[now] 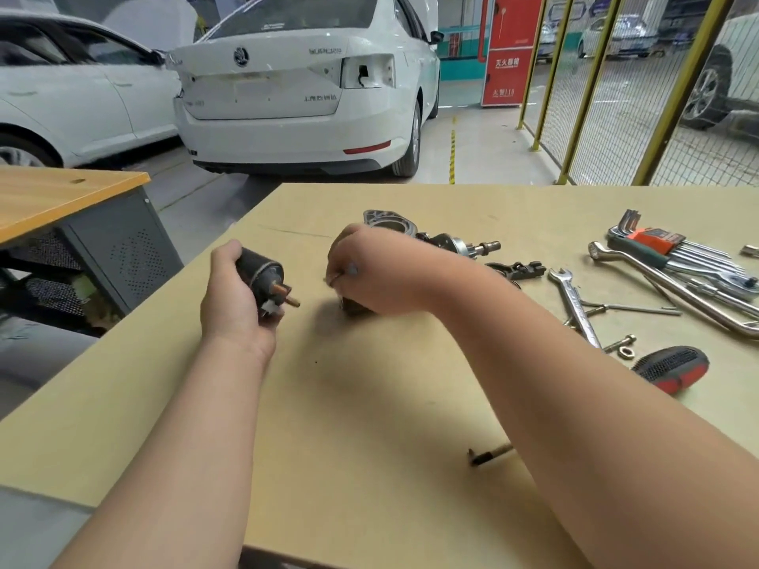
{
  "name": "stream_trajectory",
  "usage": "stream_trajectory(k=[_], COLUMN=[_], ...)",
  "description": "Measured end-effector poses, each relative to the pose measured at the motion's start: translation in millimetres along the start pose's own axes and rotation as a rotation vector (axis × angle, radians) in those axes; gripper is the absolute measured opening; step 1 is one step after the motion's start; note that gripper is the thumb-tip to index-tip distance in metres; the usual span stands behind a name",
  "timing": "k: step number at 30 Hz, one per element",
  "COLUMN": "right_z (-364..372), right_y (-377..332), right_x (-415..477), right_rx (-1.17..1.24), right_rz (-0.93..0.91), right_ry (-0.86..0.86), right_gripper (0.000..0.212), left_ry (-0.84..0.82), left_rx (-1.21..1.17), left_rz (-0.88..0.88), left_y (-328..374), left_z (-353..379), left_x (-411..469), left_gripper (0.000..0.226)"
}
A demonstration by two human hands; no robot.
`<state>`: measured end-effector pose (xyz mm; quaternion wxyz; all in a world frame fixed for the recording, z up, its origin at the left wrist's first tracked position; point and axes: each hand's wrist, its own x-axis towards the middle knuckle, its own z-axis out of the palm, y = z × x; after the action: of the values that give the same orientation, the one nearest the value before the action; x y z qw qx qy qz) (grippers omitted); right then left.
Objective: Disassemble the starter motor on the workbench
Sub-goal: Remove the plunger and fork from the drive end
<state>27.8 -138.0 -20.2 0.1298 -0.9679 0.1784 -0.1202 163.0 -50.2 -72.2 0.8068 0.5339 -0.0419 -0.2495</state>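
My left hand (232, 297) grips a black cylindrical solenoid (263, 277) above the workbench (369, 404), its copper terminal studs pointing right. To its right, my right hand (369, 273) is closed over a dark part resting on the bench, with a thin metal piece pinched between the fingers; the part itself is mostly hidden. Behind that hand lie the aluminium nose housing (388, 221), the armature shaft with its gear (468, 246) and a black fork lever (517, 269).
Tools crowd the right side: a combination wrench (575, 305), a hex key set (673, 250), a long ratchet handle (673, 289), long bolts (632, 309), a nut and bolt (622, 347), a red-black handle (671, 369). A small dark pin (488, 454) lies near my right forearm. White cars stand beyond.
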Motion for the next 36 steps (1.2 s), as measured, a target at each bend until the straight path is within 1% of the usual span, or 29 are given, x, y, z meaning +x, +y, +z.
stream_trajectory(k=[2, 4, 5, 7, 9, 11, 13, 15, 16, 19, 22, 23, 25, 26, 27, 29, 31, 33, 36], right_z=[-16.2, -30.0, -34.6, -36.3, -28.8, -19.0, -11.8, -6.2, -4.8, -4.0, -6.1, -6.9, -9.1, -11.2, -14.3, -21.4, -28.6, -35.2, -41.1], right_y=[7.0, 19.3, 26.5, 38.2, 47.9, 57.5, 67.0, 75.1, 78.4, 89.6, 96.9, 98.2, 99.7, 100.0, 100.4, 101.4, 104.3, 109.5, 119.6], right_x=[-6.9, -15.1, -19.2, -27.4, -34.1, -41.7, -49.0, -52.7, -53.2, -51.9, -54.3, -56.4, -63.0, -67.2, -72.1, -83.9, -97.4, -112.8, -137.0], right_rx=[0.066, 0.049, 0.005, -0.114, -0.265, -0.268, -0.190, -0.133, -0.094, 0.049, 0.195, 0.215, 0.178, 0.148, 0.123, 0.091, 0.059, 0.012, -0.048], right_rz=[0.040, 0.099, 0.134, 0.186, 0.216, 0.271, 0.314, 0.304, 0.305, 0.383, 0.506, 0.532, 0.536, 0.523, 0.509, 0.507, 0.520, 0.535, 0.537], right_ry=[0.096, 0.172, 0.190, 0.185, 0.156, 0.176, 0.260, 0.340, 0.371, 0.458, 0.526, 0.536, 0.537, 0.537, 0.544, 0.543, 0.506, 0.458, 0.400], right_gripper=[0.031, 0.031, 0.030, 0.033, 0.040, 0.037, 0.029, 0.030, 0.030, 0.029, 0.028, 0.030, 0.032, 0.032, 0.031, 0.030, 0.029, 0.026, 0.022], left_ry=[0.042, 0.044, 0.030, 0.020, 0.032, 0.005, -0.056, -0.155, -0.220, -0.424, -0.601, -0.654, -0.731, -0.744, -0.749, -0.779, -0.849, -0.927, -0.921], left_rx=[0.289, 0.521, 0.615, 0.812, 0.955, 0.979, 0.973, 1.017, 1.038, 1.180, 1.316, 1.343, 1.371, 1.376, 1.378, 1.392, 1.382, 1.336, 1.301], left_rz=[0.035, 0.105, 0.158, 0.281, 0.375, 0.448, 0.573, 0.741, 0.795, 0.809, 0.834, 0.866, 0.933, 0.972, 1.013, 1.074, 1.102, 1.074, 1.023], left_y=[-1.0, -6.9, -10.2, -14.9, -16.8, -17.9, -18.3, -17.9, -18.0, -19.1, -21.7, -23.9, -29.7, -32.7, -35.2, -38.3, -41.0, -44.6, -46.9], left_z=[-4.2, -5.8, -5.2, -2.9, -0.1, 1.7, 4.5, 9.2, 11.8, 18.6, 20.0, 20.3, 21.3, 21.2, 21.4, 22.2, 24.3, 28.3, 32.8], left_x=[2.4, 4.7, 5.9, 7.2, 7.9, 7.5, 3.2, -3.7, -7.0, -17.5, -25.5, -28.2, -33.7, -36.2, -38.8, -42.2, -44.4, -45.3, -46.7], left_gripper=[0.027, 0.032, 0.035, 0.041, 0.039, 0.034, 0.030, 0.027, 0.028, 0.036, 0.029, 0.029, 0.027, 0.029, 0.037, 0.059, 0.076, 0.082, 0.081])
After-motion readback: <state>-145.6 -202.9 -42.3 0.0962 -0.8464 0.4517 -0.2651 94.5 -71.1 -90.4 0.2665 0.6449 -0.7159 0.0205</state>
